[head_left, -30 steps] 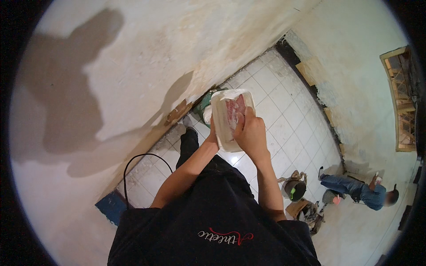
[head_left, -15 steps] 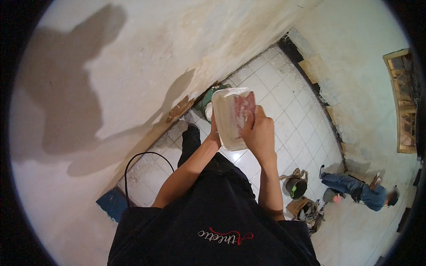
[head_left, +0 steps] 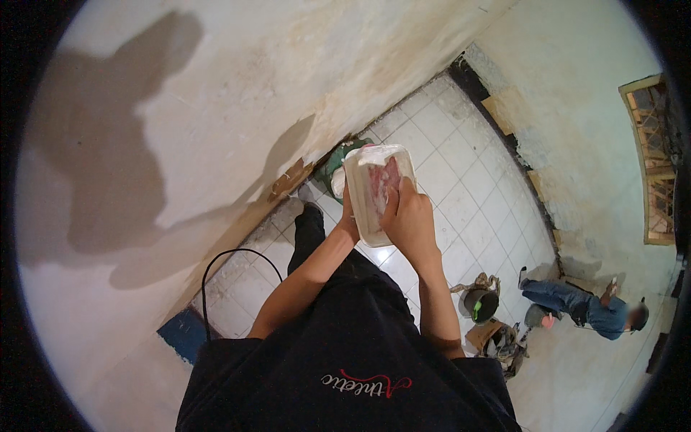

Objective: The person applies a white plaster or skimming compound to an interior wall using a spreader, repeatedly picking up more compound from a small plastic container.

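My left hand (head_left: pixel 348 217) grips the side of a white rectangular tray (head_left: pixel 366 229), its fingers mostly hidden behind the wall. White paste coats the inside of the tray. In my right hand (head_left: pixel 413 225) is a flat red putty scraper (head_left: pixel 381 181), smeared with white, pinched between thumb and fingers. The scraper lies inside the tray, below the far rim; whether its edge touches the bottom I cannot tell.
A stained wall (head_left: pixel 237 108) rises at left, with a green sack (head_left: pixel 332 171) at its foot. To the right stand a dark bucket (head_left: pixel 481 305) and crumpled bags (head_left: pixel 508 344). Another person (head_left: pixel 584 306) works farther right. A black cable (head_left: pixel 209 288) loops at lower left.
My right hand has drawn the scraper lower and to the left inside the tray and tilted it. The tray stays nearly in place. The other person's arm has shifted slightly.
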Action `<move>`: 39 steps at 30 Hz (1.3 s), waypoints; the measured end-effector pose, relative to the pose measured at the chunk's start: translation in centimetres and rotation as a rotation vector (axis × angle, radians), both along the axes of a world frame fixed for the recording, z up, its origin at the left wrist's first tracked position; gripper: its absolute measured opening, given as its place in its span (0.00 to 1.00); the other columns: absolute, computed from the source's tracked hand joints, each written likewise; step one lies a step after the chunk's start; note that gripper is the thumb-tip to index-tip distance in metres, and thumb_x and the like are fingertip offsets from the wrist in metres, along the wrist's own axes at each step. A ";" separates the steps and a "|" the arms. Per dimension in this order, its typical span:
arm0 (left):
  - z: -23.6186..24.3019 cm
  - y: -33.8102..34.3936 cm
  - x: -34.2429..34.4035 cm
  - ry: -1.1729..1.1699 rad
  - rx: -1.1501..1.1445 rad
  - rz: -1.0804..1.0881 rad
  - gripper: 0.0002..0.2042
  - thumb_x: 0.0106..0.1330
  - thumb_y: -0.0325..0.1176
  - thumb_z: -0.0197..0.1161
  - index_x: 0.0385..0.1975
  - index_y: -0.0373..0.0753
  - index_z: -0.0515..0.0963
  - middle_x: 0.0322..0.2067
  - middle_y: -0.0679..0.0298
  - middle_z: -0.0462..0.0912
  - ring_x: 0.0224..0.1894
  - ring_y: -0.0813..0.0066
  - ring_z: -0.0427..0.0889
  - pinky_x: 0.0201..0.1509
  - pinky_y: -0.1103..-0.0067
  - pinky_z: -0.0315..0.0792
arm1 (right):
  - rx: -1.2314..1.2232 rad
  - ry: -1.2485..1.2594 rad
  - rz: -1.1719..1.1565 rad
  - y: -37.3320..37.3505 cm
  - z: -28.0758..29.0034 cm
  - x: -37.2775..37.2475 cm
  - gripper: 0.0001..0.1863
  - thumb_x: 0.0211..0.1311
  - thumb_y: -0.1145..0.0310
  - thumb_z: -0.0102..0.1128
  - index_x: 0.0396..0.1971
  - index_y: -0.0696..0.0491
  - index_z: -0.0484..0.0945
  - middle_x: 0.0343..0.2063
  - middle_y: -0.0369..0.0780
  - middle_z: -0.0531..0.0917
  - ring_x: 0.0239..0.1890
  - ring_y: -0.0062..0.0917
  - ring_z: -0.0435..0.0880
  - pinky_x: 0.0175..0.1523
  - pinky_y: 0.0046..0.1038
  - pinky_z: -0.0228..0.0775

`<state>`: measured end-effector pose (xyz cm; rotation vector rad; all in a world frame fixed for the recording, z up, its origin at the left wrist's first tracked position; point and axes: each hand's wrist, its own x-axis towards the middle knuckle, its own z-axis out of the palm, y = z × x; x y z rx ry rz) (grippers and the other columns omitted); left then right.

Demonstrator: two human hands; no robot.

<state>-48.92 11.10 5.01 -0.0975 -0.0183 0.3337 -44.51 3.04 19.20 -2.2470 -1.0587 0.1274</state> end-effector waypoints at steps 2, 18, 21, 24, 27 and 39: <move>-0.6 0.2 -0.1 -0.083 0.048 -0.001 0.27 0.73 0.51 0.41 0.66 0.43 0.61 0.64 0.63 0.66 0.66 0.65 0.64 0.72 0.66 0.56 | -0.011 0.016 0.043 -0.6 0.5 0.1 0.07 0.61 0.76 0.52 0.26 0.62 0.68 0.14 0.56 0.75 0.18 0.52 0.77 0.23 0.45 0.67; -0.3 -0.4 0.1 -0.015 -0.018 0.013 0.25 0.70 0.50 0.48 0.62 0.42 0.67 0.62 0.63 0.69 0.65 0.66 0.65 0.71 0.66 0.58 | -0.030 0.003 0.037 -0.2 -0.2 0.3 0.06 0.60 0.76 0.53 0.28 0.63 0.69 0.15 0.56 0.76 0.19 0.54 0.77 0.25 0.46 0.68; -1.2 -0.2 -0.3 -0.026 -0.057 0.018 0.26 0.70 0.50 0.48 0.63 0.42 0.66 0.63 0.63 0.68 0.66 0.66 0.64 0.72 0.67 0.58 | -0.047 0.018 0.082 -0.5 -0.4 0.1 0.06 0.60 0.76 0.53 0.29 0.63 0.69 0.14 0.56 0.75 0.18 0.53 0.77 0.24 0.46 0.69; -1.1 -0.4 -0.4 0.052 0.031 0.079 0.26 0.70 0.49 0.48 0.63 0.42 0.66 0.63 0.63 0.68 0.66 0.66 0.64 0.71 0.67 0.58 | -0.034 0.007 0.041 -0.4 0.3 0.3 0.05 0.60 0.76 0.53 0.30 0.63 0.69 0.14 0.56 0.75 0.18 0.53 0.77 0.24 0.46 0.69; -0.5 0.2 -0.5 -0.099 -0.290 -0.008 0.25 0.71 0.49 0.48 0.62 0.42 0.66 0.60 0.62 0.70 0.64 0.66 0.66 0.70 0.67 0.60 | -0.059 -0.006 0.042 -0.2 -0.4 -0.4 0.05 0.60 0.76 0.52 0.30 0.62 0.68 0.14 0.56 0.75 0.18 0.52 0.77 0.24 0.45 0.69; 0.2 1.1 -0.7 0.098 0.076 -0.007 0.27 0.70 0.58 0.45 0.60 0.46 0.68 0.52 0.65 0.76 0.55 0.70 0.74 0.62 0.71 0.69 | 0.028 0.016 0.122 -1.0 -0.2 -1.0 0.05 0.60 0.78 0.52 0.30 0.62 0.67 0.13 0.55 0.74 0.17 0.52 0.77 0.23 0.46 0.68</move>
